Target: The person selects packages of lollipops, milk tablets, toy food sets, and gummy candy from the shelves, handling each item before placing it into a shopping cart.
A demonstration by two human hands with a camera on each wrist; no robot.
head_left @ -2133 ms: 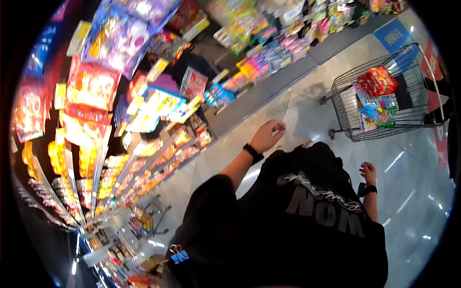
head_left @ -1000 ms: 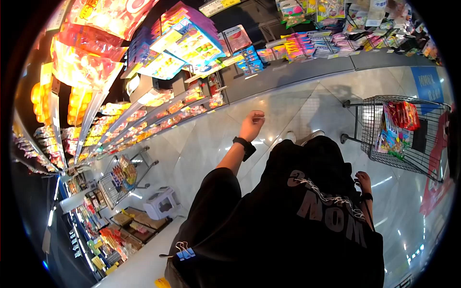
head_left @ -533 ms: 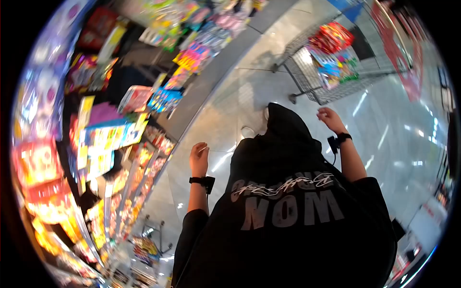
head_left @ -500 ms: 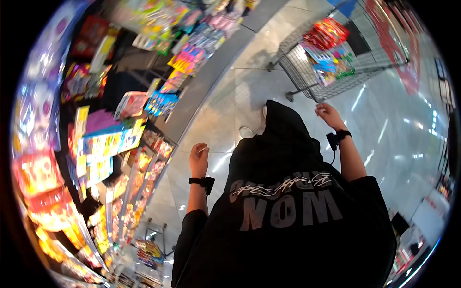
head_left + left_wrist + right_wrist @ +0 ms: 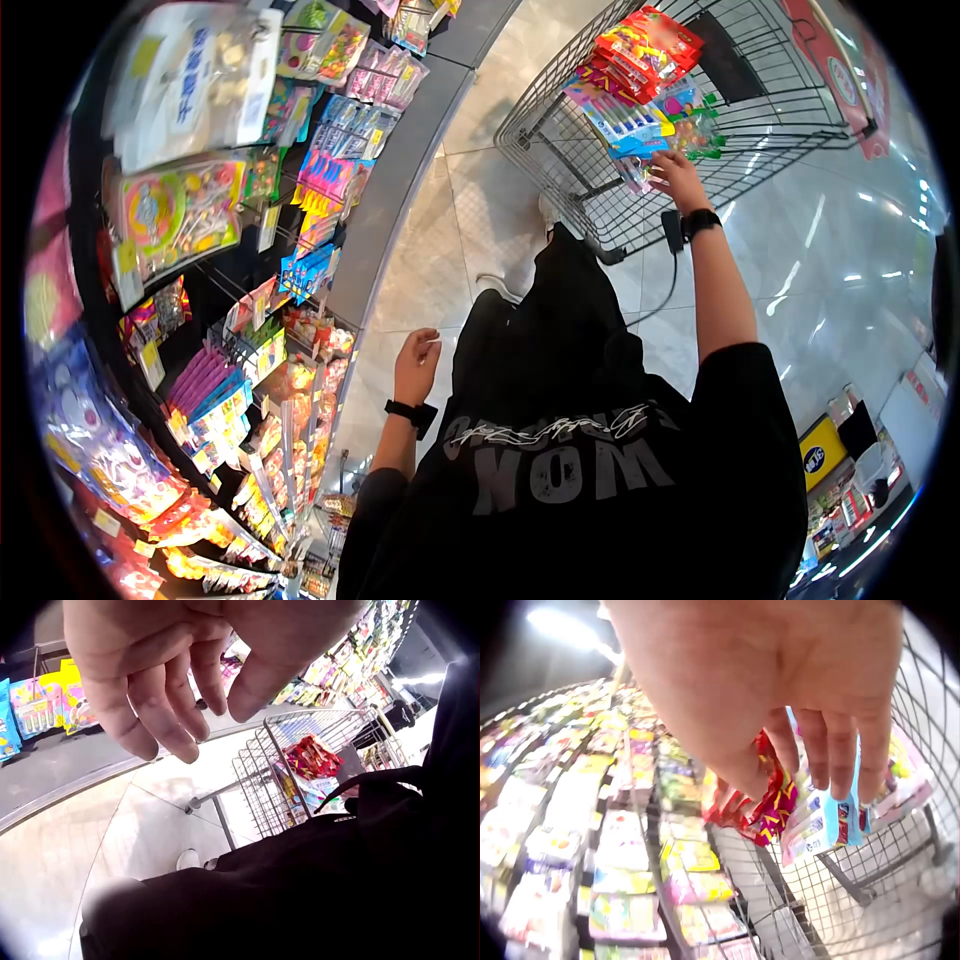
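Observation:
Beyond the right hand [image 5: 678, 181], at the near side of a wire shopping cart [image 5: 800, 136], lie red packets [image 5: 650, 48] and blue-and-white packets [image 5: 622, 122]. In the right wrist view, that hand [image 5: 780, 690] hangs over the red packet [image 5: 739, 808] and blue-edged packet [image 5: 816, 823], fingers loosely bent; contact cannot be told. The left hand [image 5: 417, 366] hangs between body and shelves, loosely bent and holding nothing. In the left wrist view, the left hand [image 5: 180, 664] appears above the cart's near side.
Shelves of hanging candy bags [image 5: 180, 210] run along the left, with a grey base ledge [image 5: 385, 190] by the tiled floor [image 5: 410, 270]. A white shoe [image 5: 498, 287] shows beside the black clothing. A yellow sign [image 5: 822, 452] stands at the lower right.
The cart appears closer and larger. My right hand has come up against its near side, beside the packets. The left hand still hangs loosely, slightly lower in the head view.

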